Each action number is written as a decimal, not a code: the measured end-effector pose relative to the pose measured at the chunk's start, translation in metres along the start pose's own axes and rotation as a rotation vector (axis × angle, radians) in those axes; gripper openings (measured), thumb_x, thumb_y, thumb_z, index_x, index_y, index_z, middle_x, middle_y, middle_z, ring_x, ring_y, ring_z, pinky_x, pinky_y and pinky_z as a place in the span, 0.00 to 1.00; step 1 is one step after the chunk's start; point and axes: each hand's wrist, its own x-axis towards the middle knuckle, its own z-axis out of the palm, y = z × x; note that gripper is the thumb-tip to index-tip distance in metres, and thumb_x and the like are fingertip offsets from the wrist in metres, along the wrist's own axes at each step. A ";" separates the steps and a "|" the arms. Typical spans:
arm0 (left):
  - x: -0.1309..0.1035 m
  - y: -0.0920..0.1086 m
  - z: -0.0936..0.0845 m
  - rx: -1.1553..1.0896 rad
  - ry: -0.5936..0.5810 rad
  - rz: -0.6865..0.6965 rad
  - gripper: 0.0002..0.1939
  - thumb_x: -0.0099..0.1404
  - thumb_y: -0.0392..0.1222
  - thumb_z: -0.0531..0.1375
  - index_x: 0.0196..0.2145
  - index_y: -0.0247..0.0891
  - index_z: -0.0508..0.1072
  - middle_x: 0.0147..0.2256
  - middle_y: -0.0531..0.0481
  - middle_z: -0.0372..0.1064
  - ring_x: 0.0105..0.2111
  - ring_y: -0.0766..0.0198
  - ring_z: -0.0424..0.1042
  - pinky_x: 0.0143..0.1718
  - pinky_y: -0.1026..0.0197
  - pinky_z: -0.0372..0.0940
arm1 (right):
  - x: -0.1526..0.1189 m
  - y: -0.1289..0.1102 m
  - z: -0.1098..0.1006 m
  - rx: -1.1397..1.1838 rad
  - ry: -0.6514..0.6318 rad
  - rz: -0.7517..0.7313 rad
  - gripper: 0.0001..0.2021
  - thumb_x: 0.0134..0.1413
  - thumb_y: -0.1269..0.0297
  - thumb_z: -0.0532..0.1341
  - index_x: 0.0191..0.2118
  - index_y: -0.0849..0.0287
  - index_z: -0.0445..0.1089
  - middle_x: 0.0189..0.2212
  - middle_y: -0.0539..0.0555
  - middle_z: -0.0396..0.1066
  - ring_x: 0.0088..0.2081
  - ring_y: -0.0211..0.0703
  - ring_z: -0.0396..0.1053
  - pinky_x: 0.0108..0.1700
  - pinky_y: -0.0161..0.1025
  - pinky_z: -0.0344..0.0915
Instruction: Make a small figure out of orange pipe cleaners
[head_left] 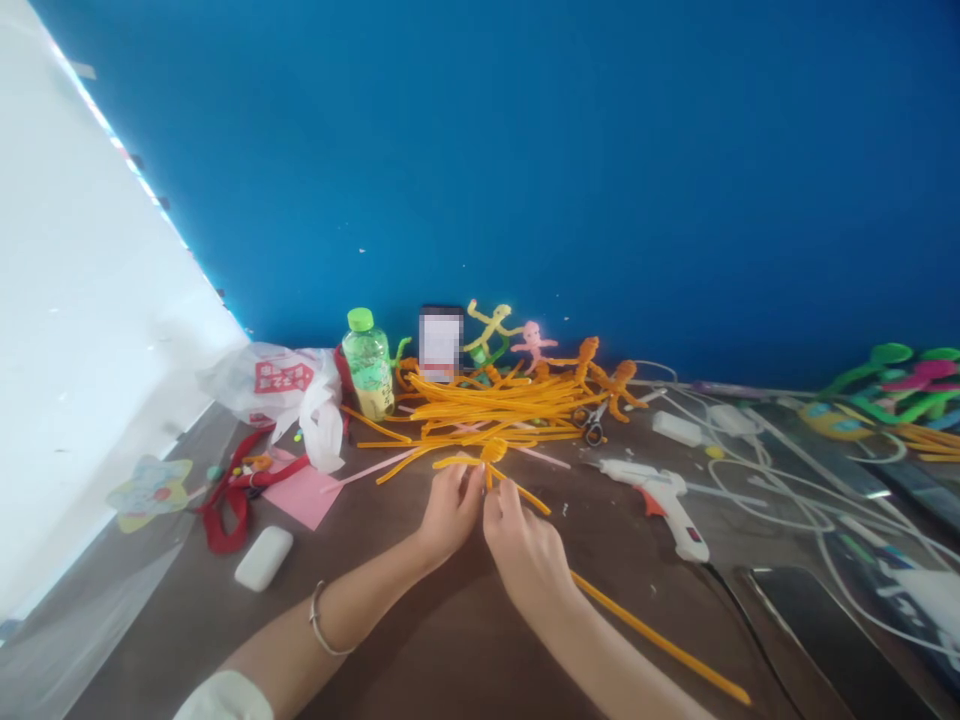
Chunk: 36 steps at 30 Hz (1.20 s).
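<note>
Both hands meet at an orange pipe-cleaner figure [493, 450] with a coiled round head and stems sticking out left and right. My left hand [451, 508] pinches it from the left, just below the head. On the right, my right hand [517, 525] has its fingers closed on the lower stem. The fingers cover the part between them. A long orange pipe cleaner [667, 640] runs from beside my right wrist toward the lower right; whether it joins the figure I cannot tell. Beyond the hands lies a pile of orange pipe cleaners [495, 405].
A green-capped bottle [370, 370], a propped phone [441, 345] and finished pipe-cleaner figures [532, 342] stand by the blue wall. Scissors [594, 428], a glue gun [660, 495], white cables [765, 490] and a dark phone [832, 635] lie right. Pink paper [304, 495] and a white case [264, 558] lie left.
</note>
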 end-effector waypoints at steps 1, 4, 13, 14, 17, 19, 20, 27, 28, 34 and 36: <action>0.000 0.000 0.000 -0.005 0.008 -0.012 0.17 0.61 0.51 0.48 0.21 0.38 0.57 0.20 0.54 0.57 0.21 0.68 0.57 0.25 0.64 0.52 | 0.000 0.002 0.001 0.030 0.028 -0.029 0.14 0.48 0.83 0.48 0.33 0.64 0.68 0.28 0.59 0.70 0.16 0.36 0.62 0.14 0.33 0.55; 0.000 0.000 0.001 -0.024 0.020 -0.046 0.17 0.61 0.51 0.49 0.21 0.38 0.58 0.20 0.54 0.57 0.21 0.68 0.56 0.25 0.64 0.52 | 0.001 0.009 0.003 0.114 0.089 -0.138 0.16 0.50 0.83 0.48 0.40 0.67 0.67 0.36 0.64 0.70 0.28 0.41 0.69 0.21 0.33 0.63; 0.001 -0.001 0.001 -0.044 0.002 -0.041 0.17 0.61 0.51 0.49 0.20 0.37 0.57 0.19 0.56 0.55 0.20 0.70 0.54 0.23 0.65 0.51 | 0.003 0.029 0.008 0.003 0.133 -0.379 0.16 0.51 0.81 0.48 0.41 0.72 0.68 0.37 0.67 0.71 0.34 0.45 0.70 0.25 0.34 0.66; 0.002 -0.002 0.001 -0.046 0.001 -0.037 0.17 0.61 0.51 0.49 0.20 0.37 0.57 0.19 0.56 0.55 0.20 0.70 0.54 0.23 0.65 0.51 | 0.004 0.030 0.009 0.010 0.130 -0.382 0.16 0.51 0.81 0.47 0.41 0.71 0.68 0.37 0.66 0.71 0.34 0.45 0.70 0.26 0.34 0.66; 0.003 -0.003 0.002 -0.045 0.007 -0.029 0.17 0.61 0.51 0.50 0.20 0.37 0.58 0.19 0.55 0.56 0.21 0.70 0.55 0.24 0.66 0.51 | 0.007 0.032 0.008 0.047 0.126 -0.375 0.16 0.52 0.80 0.46 0.41 0.70 0.68 0.35 0.65 0.71 0.31 0.42 0.70 0.25 0.35 0.64; 0.003 -0.005 0.002 -0.035 0.016 -0.023 0.17 0.61 0.50 0.50 0.20 0.37 0.58 0.19 0.55 0.56 0.20 0.70 0.54 0.23 0.66 0.51 | 0.011 0.034 0.007 0.069 0.116 -0.366 0.15 0.53 0.80 0.47 0.40 0.70 0.68 0.33 0.63 0.71 0.27 0.41 0.69 0.24 0.36 0.62; 0.004 -0.005 0.002 -0.031 0.020 -0.022 0.17 0.61 0.50 0.50 0.20 0.37 0.58 0.19 0.55 0.56 0.20 0.70 0.54 0.23 0.66 0.51 | 0.012 0.035 0.007 0.081 0.105 -0.358 0.14 0.53 0.79 0.47 0.39 0.69 0.68 0.31 0.62 0.71 0.26 0.40 0.68 0.24 0.36 0.61; 0.005 -0.007 0.002 -0.062 -0.015 -0.056 0.16 0.61 0.49 0.49 0.21 0.37 0.60 0.18 0.56 0.55 0.18 0.71 0.55 0.21 0.67 0.50 | 0.017 0.043 0.015 0.342 0.012 -0.137 0.10 0.57 0.72 0.49 0.36 0.62 0.68 0.31 0.54 0.73 0.29 0.38 0.70 0.30 0.34 0.59; 0.005 -0.007 0.002 -0.059 -0.014 -0.050 0.15 0.61 0.48 0.49 0.22 0.37 0.60 0.18 0.56 0.56 0.18 0.71 0.55 0.21 0.67 0.51 | 0.016 0.043 0.017 0.387 0.001 -0.081 0.09 0.57 0.71 0.50 0.36 0.60 0.68 0.31 0.53 0.73 0.29 0.38 0.70 0.30 0.33 0.59; 0.007 -0.008 0.001 -0.014 0.006 -0.004 0.14 0.62 0.47 0.49 0.24 0.36 0.63 0.20 0.54 0.59 0.20 0.70 0.58 0.23 0.66 0.52 | 0.022 0.043 0.021 0.582 -0.090 0.193 0.07 0.56 0.66 0.52 0.32 0.56 0.67 0.30 0.49 0.74 0.29 0.39 0.71 0.29 0.32 0.58; 0.008 -0.008 0.001 0.005 0.002 0.009 0.14 0.62 0.47 0.49 0.24 0.36 0.63 0.20 0.53 0.59 0.20 0.70 0.58 0.23 0.66 0.52 | 0.025 0.043 0.021 0.630 -0.126 0.265 0.06 0.55 0.65 0.54 0.31 0.55 0.67 0.29 0.48 0.74 0.29 0.39 0.70 0.29 0.32 0.59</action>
